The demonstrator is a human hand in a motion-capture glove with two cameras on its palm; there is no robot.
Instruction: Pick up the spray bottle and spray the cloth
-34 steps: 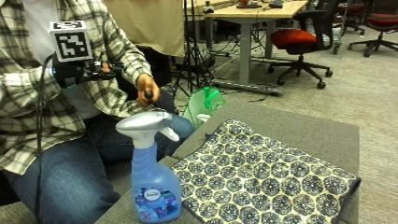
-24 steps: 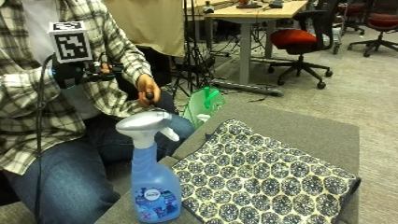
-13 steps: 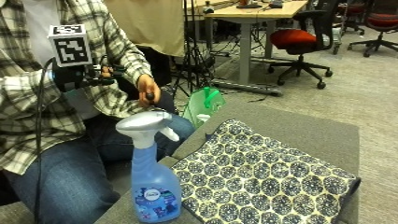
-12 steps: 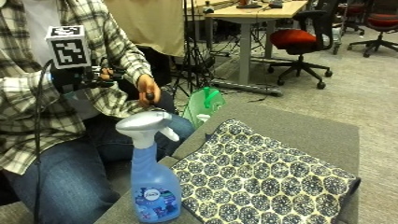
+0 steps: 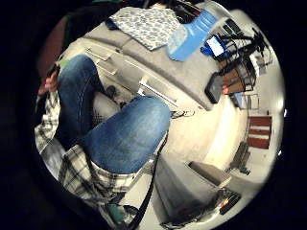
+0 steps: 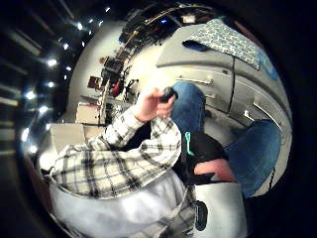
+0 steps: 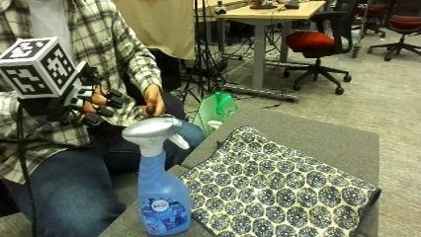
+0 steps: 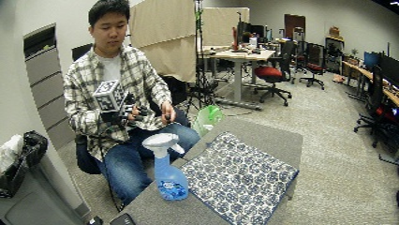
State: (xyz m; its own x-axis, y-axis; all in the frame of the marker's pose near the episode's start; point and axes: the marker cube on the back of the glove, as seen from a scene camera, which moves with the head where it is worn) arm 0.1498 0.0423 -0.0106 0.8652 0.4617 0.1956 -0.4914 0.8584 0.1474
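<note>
I saw the translucent blue plastic spray bottle (image 7: 162,186) upright on the grey desk (image 7: 315,139), just beside the flat patterned cloth (image 7: 278,190). My gloved right hand (image 7: 93,106) hung above my lap, fingers loosely curled, gripping nothing.

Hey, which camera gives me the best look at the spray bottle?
The outside view: the spray bottle stands whole and close, grey trigger head and label visible, beside the patterned cloth. The wide outside view shows it whole but smaller. The little finger side palm view shows only a distant blue shape; the thumb side view shows hardly any of it.
</note>
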